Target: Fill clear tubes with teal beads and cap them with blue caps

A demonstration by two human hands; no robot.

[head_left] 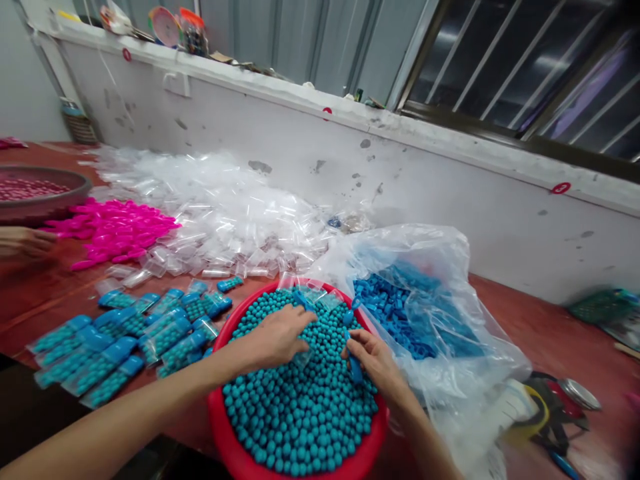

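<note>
Red-brown surface (540, 333) w/ a stained white wall behind and a barred window at upper right; items listed L to R.

Far L: another person's hand (23, 241) resting beside a dark tray (45, 200) of pink beads. Next, a heap of glossy magenta plastic pieces (117, 230), then a broad drift of empty clear sleeves (220, 207), thin, crinkly and translucent.

Front L: rows of filled packets (115, 340), flat, each showing teal beads and a blue piece through clear film.

Centre: round red basin (220, 427), smooth plastic, heaped w/ small matte teal beads (300, 413), uniform spheres. The wearer's left hand (277, 337) lies over the beads, fingers curled round a clear sleeve (310, 293) whose mouth sits at bead level; grip closed on the film. The right hand (375, 360) pinches a blue plastic piece (354, 363), elongated and rigid, just beside the sleeve.

R: a large clear bag (440, 267), slack and wrinkled, holding a mass of blue pieces (405, 313) of the same kind. Far R: tape rolls and metal odds (550, 400), partly blurred.

Step in hand, as judged: filling one sleeve, approx. mid-cycle. Next move calls for keeping the mouth open w/ the left while beads and blue piece go in, w/o tearing the film.
</note>
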